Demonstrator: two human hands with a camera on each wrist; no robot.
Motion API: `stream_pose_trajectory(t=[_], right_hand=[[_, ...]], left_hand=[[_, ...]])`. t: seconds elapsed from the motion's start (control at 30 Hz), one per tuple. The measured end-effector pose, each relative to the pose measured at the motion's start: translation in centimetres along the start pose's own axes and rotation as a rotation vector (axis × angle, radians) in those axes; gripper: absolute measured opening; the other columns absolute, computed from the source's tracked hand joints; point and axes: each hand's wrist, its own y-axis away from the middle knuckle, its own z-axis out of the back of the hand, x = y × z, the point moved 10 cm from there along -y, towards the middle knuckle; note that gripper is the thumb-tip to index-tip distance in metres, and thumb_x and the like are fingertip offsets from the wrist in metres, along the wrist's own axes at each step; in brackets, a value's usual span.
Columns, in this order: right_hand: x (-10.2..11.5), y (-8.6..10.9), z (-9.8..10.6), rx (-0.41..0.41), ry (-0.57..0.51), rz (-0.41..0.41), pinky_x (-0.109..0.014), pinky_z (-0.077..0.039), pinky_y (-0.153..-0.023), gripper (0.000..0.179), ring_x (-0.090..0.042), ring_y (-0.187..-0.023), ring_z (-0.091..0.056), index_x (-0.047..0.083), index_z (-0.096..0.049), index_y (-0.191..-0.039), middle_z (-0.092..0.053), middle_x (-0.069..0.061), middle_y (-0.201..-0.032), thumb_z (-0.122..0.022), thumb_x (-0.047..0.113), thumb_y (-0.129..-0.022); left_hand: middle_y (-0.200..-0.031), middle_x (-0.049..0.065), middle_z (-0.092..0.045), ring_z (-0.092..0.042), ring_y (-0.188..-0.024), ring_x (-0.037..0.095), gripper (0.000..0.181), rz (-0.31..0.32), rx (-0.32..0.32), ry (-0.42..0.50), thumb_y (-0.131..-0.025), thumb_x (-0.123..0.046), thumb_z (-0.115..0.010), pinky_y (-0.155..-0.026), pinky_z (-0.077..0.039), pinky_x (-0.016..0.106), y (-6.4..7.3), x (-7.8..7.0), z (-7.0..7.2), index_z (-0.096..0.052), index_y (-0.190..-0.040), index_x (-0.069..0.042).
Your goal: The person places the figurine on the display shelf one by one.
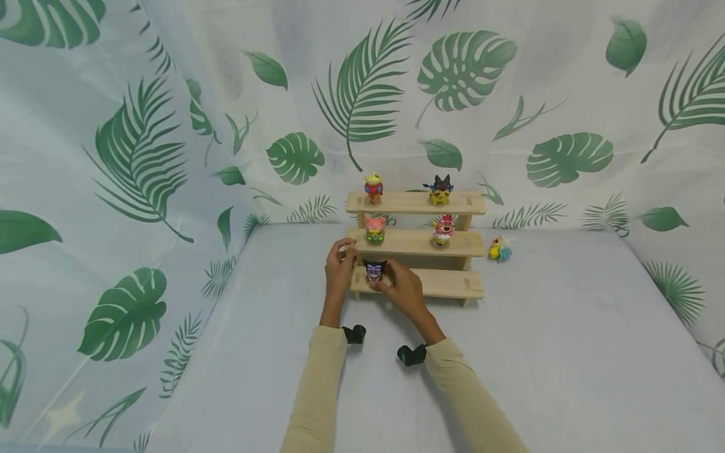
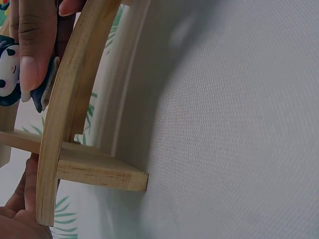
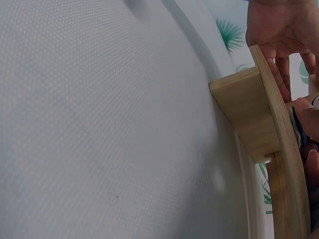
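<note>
A small figurine with a dark pointed hood and purple bow [image 1: 374, 271] stands at the left of the lowest step of a light wooden three-step display shelf [image 1: 419, 243]. My right hand [image 1: 404, 286] pinches it from its right side. In the left wrist view its white face [image 2: 9, 74] shows beside a fingertip. My left hand [image 1: 340, 267] is at the shelf's left end, its fingers bent loosely by the middle step. In the right wrist view the left hand [image 3: 284, 30] has fairly straight fingers reaching down beside the shelf end; whether they press it is hard to tell.
Above stand a pink-and-green figurine [image 1: 375, 231], a pink-red one [image 1: 443, 230], a red one with a yellow top [image 1: 373, 187] and a yellow one with a black hood [image 1: 440, 190]. Yellow-and-blue figurines [image 1: 501, 250] lie right of the shelf. A leaf-print curtain [image 1: 374, 82] hangs behind.
</note>
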Motion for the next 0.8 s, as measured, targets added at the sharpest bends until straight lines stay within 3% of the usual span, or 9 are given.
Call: stream_pose_trajectory(t=[0.23, 0.53, 0.7, 0.8], right_hand=[[-0.03, 0.07, -0.03, -0.003, 0.001, 0.007, -0.035, -0.042, -0.065, 0.049, -0.019, -0.069, -0.055, 0.01, -0.066, -0.115, -0.072, -0.012, -0.105, -0.086, 0.026, -0.074], [-0.14, 0.04, -0.11, -0.003, 0.017, -0.007, -0.045, -0.049, -0.076, 0.049, -0.027, -0.087, -0.065, 0.01, -0.066, -0.115, -0.072, -0.011, -0.107, -0.085, 0.028, -0.074], [-0.03, 0.04, -0.09, -0.007, 0.007, 0.005, -0.042, -0.047, -0.073, 0.048, -0.025, -0.087, -0.065, 0.011, -0.067, -0.115, -0.072, -0.011, -0.107, -0.086, 0.027, -0.074], [-0.01, 0.0, -0.13, -0.003, -0.005, 0.01, -0.037, -0.043, -0.067, 0.047, -0.023, -0.079, -0.062, 0.012, -0.067, -0.115, -0.072, -0.011, -0.106, -0.086, 0.027, -0.074]], left_hand=[[-0.094, 0.011, -0.071, -0.066, -0.088, 0.029, 0.022, 0.002, -0.002, -0.009, -0.099, -0.035, -0.055, -0.063, -0.045, 0.025, -0.02, 0.15, 0.02, -0.066, -0.113, -0.022], [-0.094, 0.01, -0.07, -0.065, -0.085, 0.022, 0.021, 0.011, -0.005, -0.015, -0.099, -0.035, -0.055, -0.065, -0.046, 0.025, 0.01, 0.19, -0.02, -0.066, -0.112, -0.023], [-0.098, 0.009, -0.071, -0.066, -0.087, 0.024, 0.02, 0.004, -0.01, -0.011, -0.099, -0.034, -0.056, -0.066, -0.046, 0.024, -0.07, 0.14, 0.04, -0.066, -0.111, -0.022], [-0.101, 0.01, -0.072, -0.067, -0.091, 0.027, 0.02, -0.001, -0.011, -0.004, -0.098, -0.033, -0.056, -0.066, -0.046, 0.024, -0.17, 0.22, 0.07, -0.066, -0.111, -0.021]])
